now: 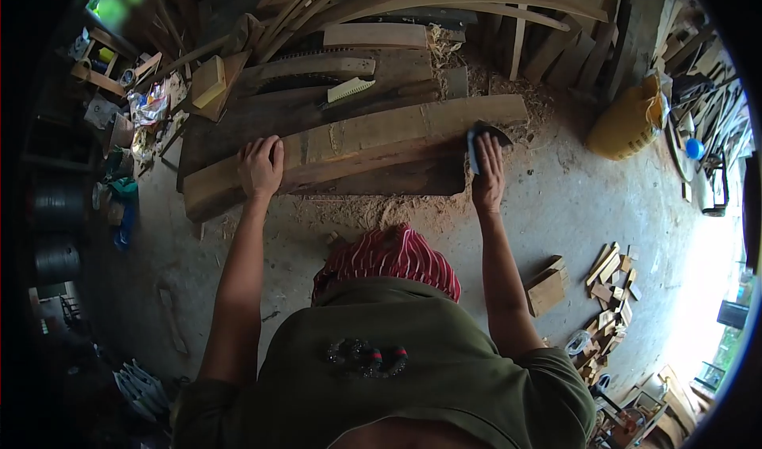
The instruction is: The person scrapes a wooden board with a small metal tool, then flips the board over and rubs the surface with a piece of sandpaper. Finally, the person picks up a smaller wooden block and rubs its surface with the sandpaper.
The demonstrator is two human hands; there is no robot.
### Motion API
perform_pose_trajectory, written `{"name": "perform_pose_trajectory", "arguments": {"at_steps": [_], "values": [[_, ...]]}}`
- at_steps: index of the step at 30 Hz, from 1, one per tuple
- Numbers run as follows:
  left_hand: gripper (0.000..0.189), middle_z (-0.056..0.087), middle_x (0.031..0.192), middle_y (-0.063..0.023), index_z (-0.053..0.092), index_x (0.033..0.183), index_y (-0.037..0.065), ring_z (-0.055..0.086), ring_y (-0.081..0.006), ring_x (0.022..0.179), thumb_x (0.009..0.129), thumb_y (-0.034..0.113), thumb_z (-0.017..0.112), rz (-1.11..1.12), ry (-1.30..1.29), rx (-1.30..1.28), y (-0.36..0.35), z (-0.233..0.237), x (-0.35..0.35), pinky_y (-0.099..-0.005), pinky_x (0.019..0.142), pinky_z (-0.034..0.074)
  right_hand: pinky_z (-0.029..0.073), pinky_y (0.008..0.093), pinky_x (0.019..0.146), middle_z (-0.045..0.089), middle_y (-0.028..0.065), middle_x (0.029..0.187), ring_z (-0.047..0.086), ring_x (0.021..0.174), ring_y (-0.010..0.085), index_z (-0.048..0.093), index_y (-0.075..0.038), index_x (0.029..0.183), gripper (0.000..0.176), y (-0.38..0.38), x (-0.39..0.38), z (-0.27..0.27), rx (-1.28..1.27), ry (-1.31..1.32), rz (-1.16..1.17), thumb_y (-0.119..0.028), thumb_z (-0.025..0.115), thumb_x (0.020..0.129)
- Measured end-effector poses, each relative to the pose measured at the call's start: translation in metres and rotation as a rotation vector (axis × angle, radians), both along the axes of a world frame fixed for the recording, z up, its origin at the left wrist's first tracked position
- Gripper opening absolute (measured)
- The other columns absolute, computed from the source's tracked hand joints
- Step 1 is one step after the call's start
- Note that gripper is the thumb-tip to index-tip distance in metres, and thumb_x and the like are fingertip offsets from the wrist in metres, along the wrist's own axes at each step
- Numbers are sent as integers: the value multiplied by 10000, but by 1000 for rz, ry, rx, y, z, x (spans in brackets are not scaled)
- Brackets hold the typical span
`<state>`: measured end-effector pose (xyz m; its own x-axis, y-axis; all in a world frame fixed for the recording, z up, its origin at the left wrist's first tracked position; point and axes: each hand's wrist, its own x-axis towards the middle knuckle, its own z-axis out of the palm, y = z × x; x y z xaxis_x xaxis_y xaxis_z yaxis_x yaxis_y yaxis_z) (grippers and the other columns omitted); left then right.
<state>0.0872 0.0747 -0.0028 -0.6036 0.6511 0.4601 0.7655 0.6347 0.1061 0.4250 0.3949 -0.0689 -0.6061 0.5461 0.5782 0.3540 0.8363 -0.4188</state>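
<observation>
A long, slightly curved wooden beam (pixel 365 135) lies across a low bench in front of me, its right end tilted farther away. My left hand (pixel 262 165) is closed over the beam's near edge, left of its middle, with fingers on the top face. By the right end, my right hand (pixel 489 173) presses a thin pale-blue and dark sheet (pixel 474 152), like sandpaper, under nearly straight fingers. That sheet is close against the beam's near side, and its dark part curves out past the fingertips. The palm hides some of it.
The dark bench top (pixel 238 135) carries a cream toothed strip (pixel 351 90), a handsaw-like curved piece (pixel 317 69) and a wood block (pixel 209 82). Wood shavings (pixel 397 209) litter the floor. A yellow sack (pixel 627 123) stands right; offcuts (pixel 611 290) and a block (pixel 546 292) lie nearer.
</observation>
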Motion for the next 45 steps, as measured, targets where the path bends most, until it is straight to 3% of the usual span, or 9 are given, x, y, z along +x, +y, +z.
{"name": "perform_pose_trajectory", "arguments": {"at_steps": [5,10,14,17,26,32,39,42,45], "values": [[319,704,980,-76,725,1047,108,642,-302,939,975,368,555,18,-23,11,-2,2,2,-438,929,459,333,461,1177,480,146,1504,409,1423,335,468,-78,1471,595,39,-4,-19,-302,480,-243,71,467,895],[321,708,966,-80,733,1029,106,648,-310,932,966,375,569,-11,-60,21,-2,3,3,-436,926,464,329,452,1179,513,158,1468,443,1399,317,489,-27,1426,470,71,-31,49,174,-272,-235,-18,493,956],[303,709,961,-81,732,1012,107,652,-310,924,963,362,575,34,-47,71,4,2,-3,-436,922,472,370,465,1163,534,150,1449,498,1355,312,534,-33,1379,450,-10,-84,27,94,128,205,-27,509,930],[292,708,961,-80,730,1004,107,652,-303,923,963,352,575,29,-55,80,0,-3,1,-433,925,474,392,450,1150,542,147,1441,518,1336,307,552,-50,1368,450,-65,-100,34,124,-141,316,-8,493,923],[280,707,946,-71,728,998,112,646,-290,915,965,341,570,41,-23,90,2,-3,1,-421,937,469,404,441,1131,558,198,1403,493,1350,335,587,-26,1335,397,99,-36,50,-287,-147,-394,-133,459,976],[279,706,942,-65,729,998,118,646,-286,906,965,343,569,37,-16,79,2,-4,2,-418,929,476,372,468,1160,535,223,1424,512,1339,344,527,18,1382,513,-31,-81,50,83,-180,184,34,525,869],[284,709,967,-63,728,1007,119,649,-282,915,970,345,559,42,-24,50,0,-3,-1,-411,939,476,445,461,1087,583,199,1375,585,1240,354,577,24,1296,420,114,-37,39,200,-149,-251,-12,555,878],[288,708,963,-63,728,1008,119,649,-284,915,971,348,558,45,-18,55,1,-4,0,-411,942,475,478,460,1036,615,195,1331,622,1174,370,613,12,1255,371,101,-47,61,-208,-218,-348,-47,550,894],[276,708,955,-62,726,1005,116,650,-282,915,965,339,568,67,-33,68,1,-5,0,-411,937,475,511,497,946,673,227,1186,641,1112,405,667,9,1092,271,82,-46,46,220,-172,-213,-120,484,938]]}}
